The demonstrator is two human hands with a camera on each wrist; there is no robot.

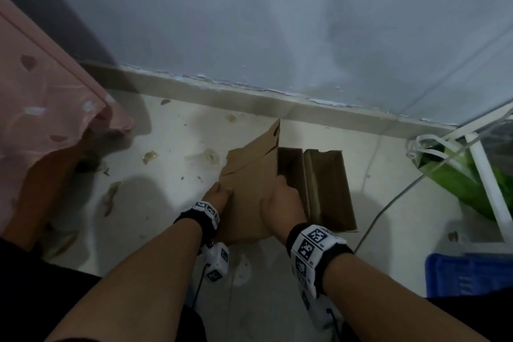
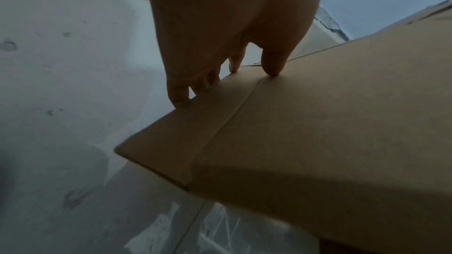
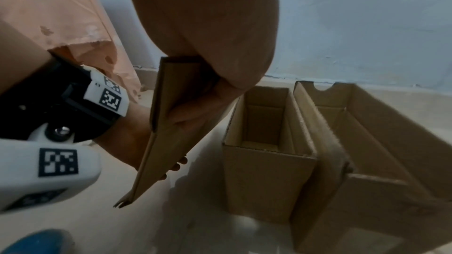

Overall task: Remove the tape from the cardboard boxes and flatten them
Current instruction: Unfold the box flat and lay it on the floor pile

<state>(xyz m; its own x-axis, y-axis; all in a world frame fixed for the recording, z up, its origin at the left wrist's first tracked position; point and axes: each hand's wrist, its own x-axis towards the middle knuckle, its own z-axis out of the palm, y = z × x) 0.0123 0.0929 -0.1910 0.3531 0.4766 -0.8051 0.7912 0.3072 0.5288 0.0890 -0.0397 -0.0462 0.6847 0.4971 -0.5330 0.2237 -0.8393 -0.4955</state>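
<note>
Both hands, left hand and right hand, gripping one nearly flattened box; two open boxes at 3 o'clock left to flatten.

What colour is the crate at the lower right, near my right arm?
Blue. The crate shows best in the head view, on the floor at the lower right.

Both forearms are bare, with no sleeves reaching the wrists. The left hand and the right hand each sit just beyond a black wristband wrapped with white blocks printed with black-and-white square fiducial markers. Below the left wristband hangs a white camera housing bearing more markers, with a thin black cable trailing from it. From the right wrist view, a silver screw sits in the black mount beside that housing.
</note>
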